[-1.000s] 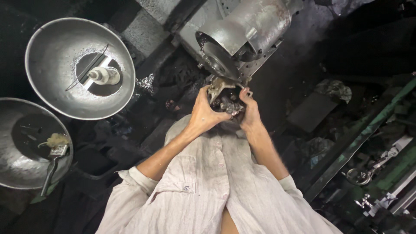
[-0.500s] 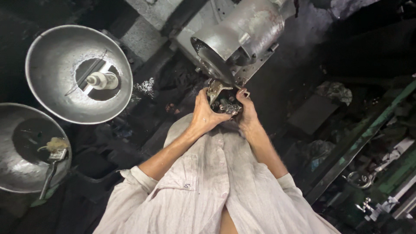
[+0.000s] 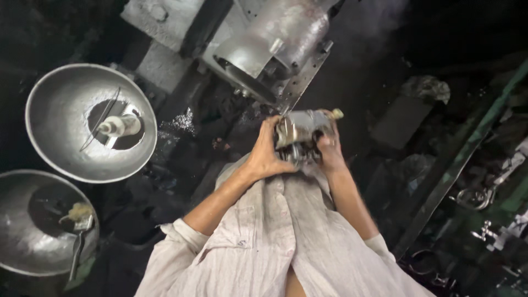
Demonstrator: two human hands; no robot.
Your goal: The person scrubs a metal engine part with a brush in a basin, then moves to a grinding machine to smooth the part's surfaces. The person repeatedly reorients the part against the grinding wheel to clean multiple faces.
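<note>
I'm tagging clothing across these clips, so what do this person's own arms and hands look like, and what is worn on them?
Both hands are bare, with no gloves: the left hand and the right hand. The forearms are bare as well. The pale, faintly striped button shirt has its sleeves rolled up near the elbows, with a buttoned chest pocket. No watch or ring is visible.
</note>
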